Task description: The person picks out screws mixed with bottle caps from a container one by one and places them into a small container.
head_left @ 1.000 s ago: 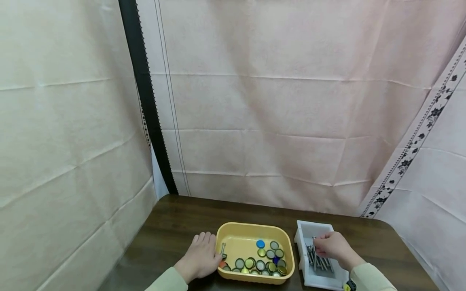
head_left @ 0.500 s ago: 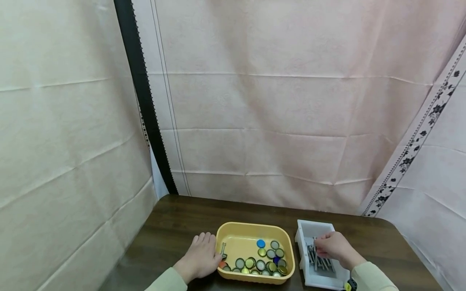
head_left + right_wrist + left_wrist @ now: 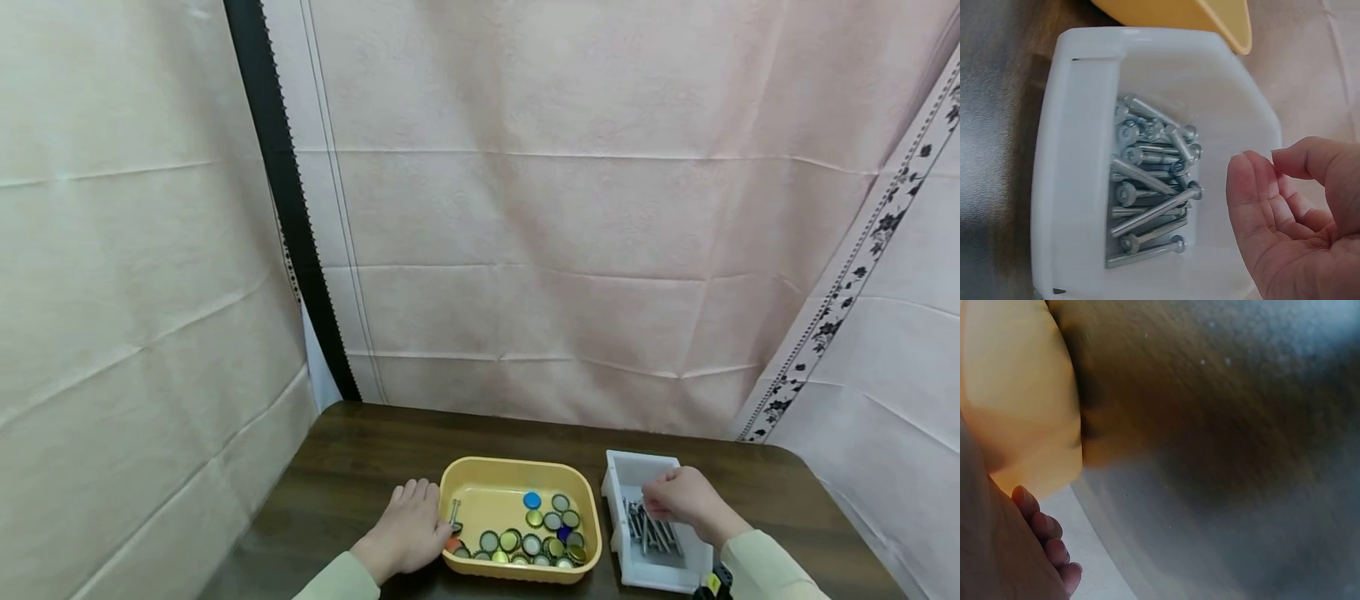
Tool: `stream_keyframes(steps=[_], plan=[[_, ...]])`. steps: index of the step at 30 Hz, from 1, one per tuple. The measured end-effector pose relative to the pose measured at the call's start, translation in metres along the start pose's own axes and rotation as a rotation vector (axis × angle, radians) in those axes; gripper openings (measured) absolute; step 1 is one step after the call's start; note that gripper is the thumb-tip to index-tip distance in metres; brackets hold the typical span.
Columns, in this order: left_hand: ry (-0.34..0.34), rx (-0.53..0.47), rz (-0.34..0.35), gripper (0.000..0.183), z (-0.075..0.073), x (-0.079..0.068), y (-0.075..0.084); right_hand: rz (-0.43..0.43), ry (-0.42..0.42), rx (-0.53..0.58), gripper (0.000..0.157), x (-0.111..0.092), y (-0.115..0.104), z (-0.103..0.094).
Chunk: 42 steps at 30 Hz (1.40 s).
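A yellow plastic basket (image 3: 517, 471) stands on the table, with bottle caps (image 3: 531, 545) of several colours and a bolt (image 3: 454, 510) inside. My left hand (image 3: 408, 529) lies along its left side, fingers extended and thumb at the rim. In the left wrist view, the fingertips (image 3: 1047, 525) sit at the basket's lower end. To the right is a white plastic bin (image 3: 641, 463) holding a heap of silver bolts (image 3: 1154, 181). My right hand (image 3: 1297, 219) hovers over the bin, fingers loosely bent, a small gap between thumb and index finger, nothing held.
Both containers stand side by side on a dark wooden table (image 3: 352, 450). A pale cloth (image 3: 562, 250) hangs behind the table, and another cloth hangs at the left. A dark band with a yellow part (image 3: 714, 582) sits at the right wrist.
The right hand has let go of an upright bolt it pinched over the bin, and has risen slightly. The left hand keeps its place at the basket. The head view has shifted slightly.
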<state>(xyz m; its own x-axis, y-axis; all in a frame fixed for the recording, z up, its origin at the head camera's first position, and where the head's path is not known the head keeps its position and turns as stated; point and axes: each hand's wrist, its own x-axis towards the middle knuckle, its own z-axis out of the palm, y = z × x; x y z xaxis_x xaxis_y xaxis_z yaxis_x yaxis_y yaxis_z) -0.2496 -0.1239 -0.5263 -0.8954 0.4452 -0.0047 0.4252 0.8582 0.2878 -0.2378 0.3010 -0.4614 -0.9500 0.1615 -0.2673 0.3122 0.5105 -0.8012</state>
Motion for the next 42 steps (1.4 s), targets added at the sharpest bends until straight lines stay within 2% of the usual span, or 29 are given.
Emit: stream_keyframes(steps=[8,13,16,22,26,33,38,42], plan=[[-0.001,-0.010,-0.005,0.025,0.000,-0.002,-0.004,-0.038,-0.038,0.048,0.019,0.003,-0.018,0.004],[0.019,0.001,0.017,0.025,0.000,-0.003,-0.004,-0.056,-0.090,0.126,0.023,0.003,-0.036,0.018],[0.008,-0.001,0.011,0.025,0.000,-0.003,-0.004,-0.057,-0.131,0.162,0.023,0.001,-0.049,0.032],[-0.020,-0.013,-0.013,0.024,0.000,-0.002,-0.002,-0.060,-0.235,0.190,0.025,0.001,-0.065,0.066],[-0.007,-0.013,0.003,0.021,0.000,-0.002,-0.001,-0.048,-0.303,0.223,0.022,0.001,-0.071,0.095],[0.004,0.001,0.001,0.024,0.001,-0.001,0.001,-0.042,-0.424,0.286,0.029,0.004,-0.086,0.148],[0.031,0.013,0.010,0.024,0.002,-0.001,0.002,-0.005,-0.428,0.301,0.026,0.006,-0.100,0.181],[0.038,0.009,0.013,0.023,0.003,-0.001,0.001,0.007,-0.382,0.257,0.017,0.008,-0.105,0.206]])
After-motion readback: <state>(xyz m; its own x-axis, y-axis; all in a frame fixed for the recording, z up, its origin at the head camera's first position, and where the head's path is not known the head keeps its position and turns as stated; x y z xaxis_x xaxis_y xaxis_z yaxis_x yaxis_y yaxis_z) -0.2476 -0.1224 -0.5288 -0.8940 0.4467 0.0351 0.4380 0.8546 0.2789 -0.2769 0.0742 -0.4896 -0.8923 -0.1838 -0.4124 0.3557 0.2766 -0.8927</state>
